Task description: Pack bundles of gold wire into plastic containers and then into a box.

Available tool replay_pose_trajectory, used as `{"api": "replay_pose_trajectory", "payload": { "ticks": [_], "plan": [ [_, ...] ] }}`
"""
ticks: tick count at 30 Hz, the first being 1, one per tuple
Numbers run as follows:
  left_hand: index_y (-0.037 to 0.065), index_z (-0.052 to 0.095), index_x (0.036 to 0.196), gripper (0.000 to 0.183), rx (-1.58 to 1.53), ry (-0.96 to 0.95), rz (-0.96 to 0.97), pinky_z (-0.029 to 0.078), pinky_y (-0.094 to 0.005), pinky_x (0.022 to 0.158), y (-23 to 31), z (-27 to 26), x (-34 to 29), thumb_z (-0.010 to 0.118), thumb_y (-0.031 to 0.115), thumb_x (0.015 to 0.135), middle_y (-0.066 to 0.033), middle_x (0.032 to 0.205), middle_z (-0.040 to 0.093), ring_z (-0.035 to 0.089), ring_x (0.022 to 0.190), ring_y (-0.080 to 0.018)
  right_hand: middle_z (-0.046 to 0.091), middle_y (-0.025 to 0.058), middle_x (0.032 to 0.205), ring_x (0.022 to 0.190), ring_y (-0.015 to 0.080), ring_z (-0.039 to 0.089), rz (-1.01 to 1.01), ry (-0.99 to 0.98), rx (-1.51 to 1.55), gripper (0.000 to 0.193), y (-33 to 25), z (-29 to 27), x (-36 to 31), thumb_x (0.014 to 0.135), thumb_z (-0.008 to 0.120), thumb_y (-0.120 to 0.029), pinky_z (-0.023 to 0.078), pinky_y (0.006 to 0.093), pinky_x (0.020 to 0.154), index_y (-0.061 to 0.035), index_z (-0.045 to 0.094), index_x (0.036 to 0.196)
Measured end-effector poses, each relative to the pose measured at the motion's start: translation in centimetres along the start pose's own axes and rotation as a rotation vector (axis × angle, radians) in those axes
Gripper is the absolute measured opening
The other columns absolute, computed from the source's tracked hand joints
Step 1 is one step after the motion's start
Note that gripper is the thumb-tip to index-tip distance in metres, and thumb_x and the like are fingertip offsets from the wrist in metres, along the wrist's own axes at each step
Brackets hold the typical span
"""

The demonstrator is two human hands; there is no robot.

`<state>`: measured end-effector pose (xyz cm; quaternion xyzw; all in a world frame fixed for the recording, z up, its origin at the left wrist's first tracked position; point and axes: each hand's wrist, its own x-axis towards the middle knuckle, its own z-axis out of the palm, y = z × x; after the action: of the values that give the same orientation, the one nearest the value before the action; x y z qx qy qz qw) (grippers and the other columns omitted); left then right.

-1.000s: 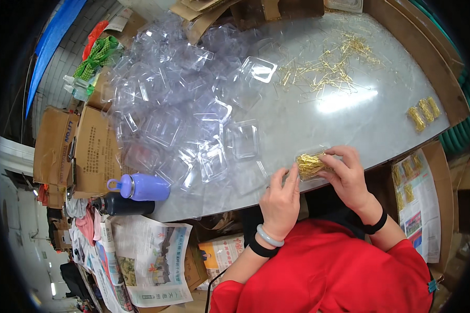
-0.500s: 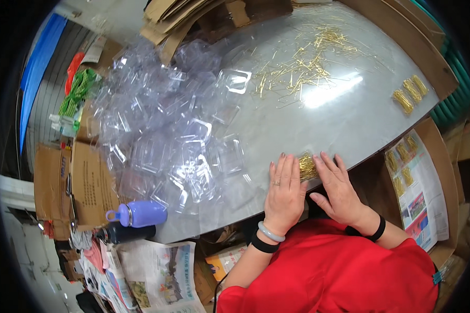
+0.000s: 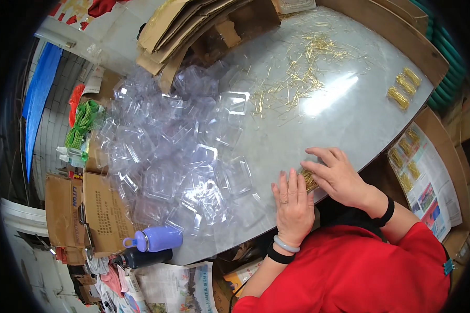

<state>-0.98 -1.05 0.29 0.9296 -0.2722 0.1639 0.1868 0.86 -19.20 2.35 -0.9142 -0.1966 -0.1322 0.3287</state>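
Keeping the left grip (image 3: pixel 296 211) open and flat, with fingers straight and close together, beside a bundle of thin, shiny gold wires (image 3: pixel 309 181) at the near edge of a smooth grey worktop (image 3: pixel 277 141). Arching the right grip (image 3: pixel 342 180) over the same bundle with bent, parted fingers, leaving any pinch on it impossible to tell. Seeing slender loose wires (image 3: pixel 300 86) strewn farther back, three tied-looking bundles (image 3: pixel 405 84) resting near the right edge, and glossy, clear plastic trays (image 3: pixel 156 177) heaped at left. Finding a purple bottle (image 3: pixel 163 238) lying at the left corner, brown cardboard (image 3: pixel 180 28) stacked behind, and green ribbed hose (image 3: pixel 446 57) curving beyond. Losing most of the held-over bundle beneath fingers, single trays within the tangle, and a newspaper (image 3: pixel 172 284) past the lower edge.
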Motion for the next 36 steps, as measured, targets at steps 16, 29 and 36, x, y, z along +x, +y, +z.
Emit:
{"api": "replay_pose_trajectory", "payload": {
  "ticks": [16,29,36],
  "plan": [
    [-0.009,0.031,0.149,0.064,-0.162,0.027,0.0,0.026,-0.0582,0.118,-0.2,0.2,-0.3,0.059,0.011,0.095,-0.0248,0.152,0.038,0.038,0.141,-0.0427,0.039,0.0157,0.156,0.148,0.0351,0.029,0.043,-0.078,-0.049,0.064,-1.0,-0.2,-1.2,0.1,0.051,-0.032,0.011,0.0628,0.119,-0.0015,0.032,0.153],
    [-0.006,0.007,0.156,0.092,-0.505,0.059,-0.083,0.023,-0.0521,0.12,-1.4,-0.7,-0.9,0.067,0.01,0.088,-0.0279,0.16,0.023,0.033,0.145,-0.0437,0.044,0.0087,0.154,0.145,0.0295,0.037,-0.154,-0.072,-0.11,0.065,-0.5,0.4,-0.4,0.093,0.063,-0.037,0.013,0.0614,0.12,-0.0079,0.045,0.148],
    [-0.005,0.002,0.157,0.102,-0.555,0.05,-0.102,0.021,-0.0452,0.122,-1.8,-1.3,-1.2,0.067,0.002,0.079,-0.0281,0.161,0.02,0.025,0.149,-0.0411,0.053,0.005,0.144,0.144,0.0283,0.038,-0.043,0.037,-0.467,0.056,-0.6,1.2,-1.4,0.086,0.069,-0.037,0.004,0.0728,0.116,-0.0134,0.057,0.136]
  ]
}}
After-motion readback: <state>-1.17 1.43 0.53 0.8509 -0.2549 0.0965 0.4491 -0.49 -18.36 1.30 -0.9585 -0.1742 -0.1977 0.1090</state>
